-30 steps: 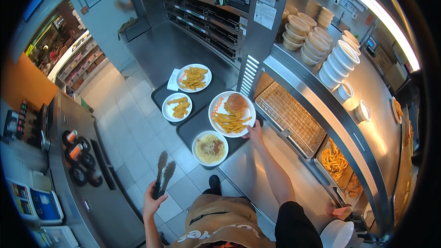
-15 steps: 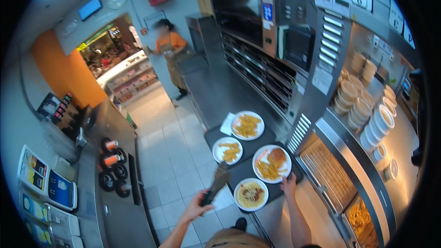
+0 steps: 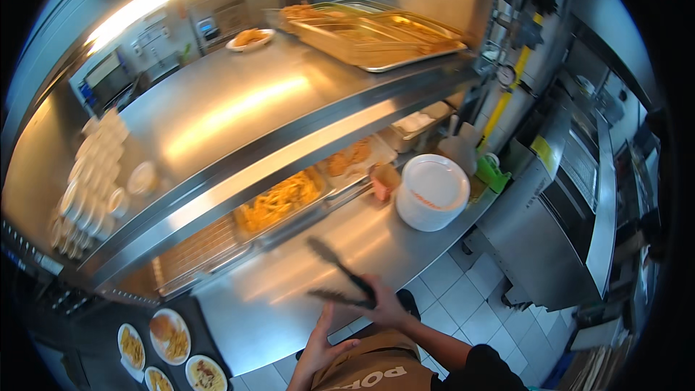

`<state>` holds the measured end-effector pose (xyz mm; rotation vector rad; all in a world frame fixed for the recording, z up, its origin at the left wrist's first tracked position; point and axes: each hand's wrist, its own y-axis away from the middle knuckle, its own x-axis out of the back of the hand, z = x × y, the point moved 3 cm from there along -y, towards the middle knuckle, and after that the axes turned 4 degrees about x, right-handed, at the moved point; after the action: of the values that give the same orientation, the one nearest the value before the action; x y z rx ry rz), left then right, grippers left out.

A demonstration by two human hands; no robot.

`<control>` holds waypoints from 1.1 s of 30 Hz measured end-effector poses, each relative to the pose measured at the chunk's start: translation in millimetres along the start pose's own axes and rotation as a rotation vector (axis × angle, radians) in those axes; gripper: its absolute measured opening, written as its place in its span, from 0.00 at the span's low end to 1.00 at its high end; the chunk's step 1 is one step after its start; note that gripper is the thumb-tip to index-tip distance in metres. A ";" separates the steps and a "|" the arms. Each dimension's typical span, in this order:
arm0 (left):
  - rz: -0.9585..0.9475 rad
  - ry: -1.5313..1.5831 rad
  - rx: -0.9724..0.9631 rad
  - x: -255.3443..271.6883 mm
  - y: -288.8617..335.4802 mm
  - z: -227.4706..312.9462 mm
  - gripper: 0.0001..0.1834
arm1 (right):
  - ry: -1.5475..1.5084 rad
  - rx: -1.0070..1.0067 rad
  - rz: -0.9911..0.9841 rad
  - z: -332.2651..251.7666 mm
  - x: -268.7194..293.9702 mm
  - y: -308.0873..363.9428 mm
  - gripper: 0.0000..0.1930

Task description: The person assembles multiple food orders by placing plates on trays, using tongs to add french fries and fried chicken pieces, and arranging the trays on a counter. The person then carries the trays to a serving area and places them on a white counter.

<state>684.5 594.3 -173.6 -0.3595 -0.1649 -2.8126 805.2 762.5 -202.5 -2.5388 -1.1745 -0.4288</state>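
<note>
My right hand [image 3: 388, 309] grips a pair of tongs [image 3: 356, 281], whose arms are spread apart above the steel counter [image 3: 279, 315]. Nothing lies between the tips. My left hand [image 3: 322, 351] is empty beside it, thumb and fingers apart, its upper fingertips close to the lower arm of the tongs. Ahead of the hands, a pan of fries [image 3: 279, 199] sits under the shelf. A tall stack of white plates [image 3: 432, 192] stands to the right. Next to it is a small reddish carton [image 3: 384, 181].
At lower left, a dark tray [image 3: 194, 318] bears several plates of fries, a bun and pasta. Stacked lidded cups [image 3: 94, 174] and metal trays of food [image 3: 376, 32] are on the upper shelf [image 3: 289, 87]. A steel appliance [image 3: 543, 224] stands at the right across the tiled floor [image 3: 470, 304].
My view has swung right from the tray of plates to the serving counter. The tongs have passed from my left hand to my right. My right hand has left the burger plate.
</note>
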 end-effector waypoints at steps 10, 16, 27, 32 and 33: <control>-0.166 0.350 0.254 -202.8 -178.1 56.5 0.26 | 0.741 -0.597 0.410 252.1 442.5 -6.4 0.22; -0.029 0.253 0.305 -213.5 -197.5 77.9 0.25 | 1.001 -0.634 0.099 298.0 461.6 -73.1 0.29; 0.455 0.235 0.482 -216.2 -171.8 84.6 0.25 | 0.696 0.576 0.587 114.0 444.2 -103.4 0.09; 0.543 0.052 0.289 -198.5 -142.1 88.4 0.25 | -0.347 0.480 0.609 35.6 325.2 -105.9 0.05; 0.591 0.016 0.274 -191.9 -127.4 85.1 0.25 | -0.416 0.511 0.535 21.2 307.7 -108.5 0.05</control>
<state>841.9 781.5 -151.6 -0.2662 -0.3684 -2.1752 914.7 1047.1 -84.4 -2.3843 -0.5587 0.4854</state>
